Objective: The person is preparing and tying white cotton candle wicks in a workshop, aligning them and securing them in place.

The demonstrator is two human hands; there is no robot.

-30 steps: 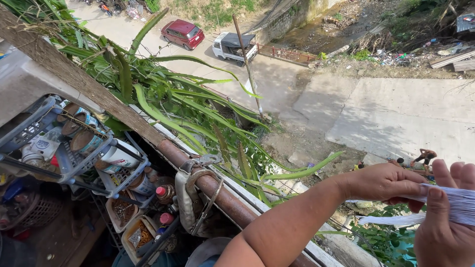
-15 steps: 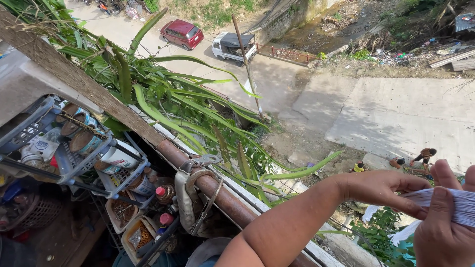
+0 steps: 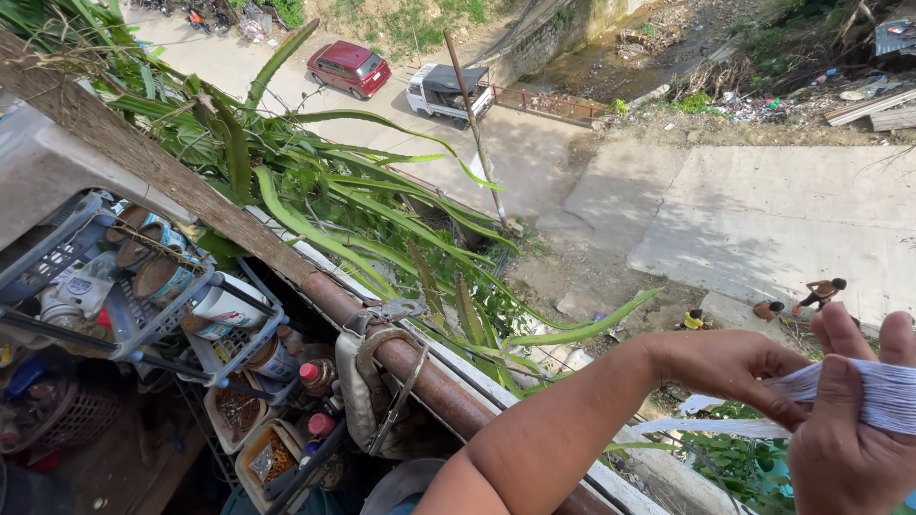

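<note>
One bundle of white string [image 3: 883, 396] sits at four o'clock, wrapped round the right hand [image 3: 849, 429], whose fingers curl shut on it. The left hand [image 3: 735, 367] pinches its strands, slightly lower than a second ago. Beyond, at seven o'clock, runs a rusty pipe [image 3: 420, 372].

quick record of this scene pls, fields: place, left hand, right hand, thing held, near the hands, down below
place: high ledge with a rusty pipe rail, looking down on a road
left hand: left hand pinches the white string bundle
right hand: right hand wraps around the bundle
thing held: white strands stretched between both hands
near the hands: long green leaves, crates of jars
down below: red car, small truck, people on concrete
</note>
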